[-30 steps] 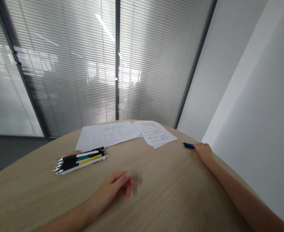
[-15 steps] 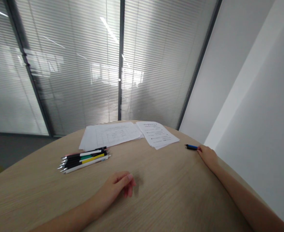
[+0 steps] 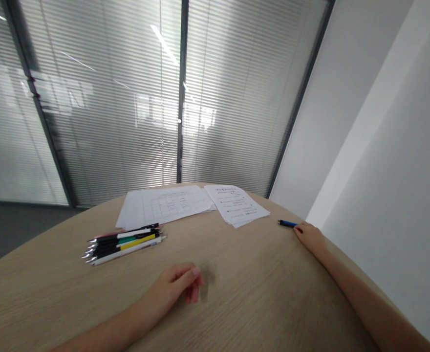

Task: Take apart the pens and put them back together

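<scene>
At the right edge of the table, my right hand point(image 3: 309, 238) rests with its fingers closed around the near end of a blue and black pen point(image 3: 287, 223). The pen lies on the wood, pointing left, and my fingers hide its other end. Closer to me, my left hand point(image 3: 180, 282) rests on the tabletop, thumb against the curled fingers, with nothing visible in it. Beyond it on the left lies a bundle of several pens point(image 3: 123, 243), white, black, green and yellow, side by side with silver tips to the left.
A wide printed sheet with a table grid point(image 3: 163, 208) lies at the far side of the round wooden table point(image 3: 244, 274). Beside it are sheets of printed text point(image 3: 237, 205). Glass panels with blinds point(image 3: 127, 98) stand behind, and a white wall point(image 3: 394, 146) rises on the right.
The view has shifted slightly, so the table things sit a little further left. Less of the black part beside the blue pen shows by my right hand. My left hand stays nearly still.
</scene>
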{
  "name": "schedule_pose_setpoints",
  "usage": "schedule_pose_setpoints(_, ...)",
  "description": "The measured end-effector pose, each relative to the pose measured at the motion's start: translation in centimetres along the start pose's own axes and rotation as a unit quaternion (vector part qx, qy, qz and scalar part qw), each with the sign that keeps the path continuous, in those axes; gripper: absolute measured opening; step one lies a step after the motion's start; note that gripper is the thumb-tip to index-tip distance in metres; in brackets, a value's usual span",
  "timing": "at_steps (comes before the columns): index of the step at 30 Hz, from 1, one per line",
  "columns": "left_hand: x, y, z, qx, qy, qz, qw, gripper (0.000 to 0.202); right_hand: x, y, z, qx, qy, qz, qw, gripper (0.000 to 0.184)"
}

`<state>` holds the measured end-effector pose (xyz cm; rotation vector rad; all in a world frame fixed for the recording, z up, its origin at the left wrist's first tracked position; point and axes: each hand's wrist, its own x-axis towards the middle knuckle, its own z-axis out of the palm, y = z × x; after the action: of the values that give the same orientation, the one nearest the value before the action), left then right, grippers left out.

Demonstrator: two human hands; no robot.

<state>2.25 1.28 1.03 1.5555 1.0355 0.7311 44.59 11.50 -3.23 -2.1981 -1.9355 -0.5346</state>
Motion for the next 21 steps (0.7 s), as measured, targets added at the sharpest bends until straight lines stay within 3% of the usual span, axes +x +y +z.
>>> schedule_pose_setpoints(14,0.28,-0.57,-0.27,0.019,-0.01,0.01,1.0,0.036,-0.25,-0.44,-0.45,-0.009,0.007,0.024,1.0,0.027)
schedule_pose_setpoints(21,-0.02,0.08,-0.08,0.029,-0.009,0.007,1.0,0.035,-0.39,-0.58,-0.82,-0.01,0.024,0.045,0.999,0.024)
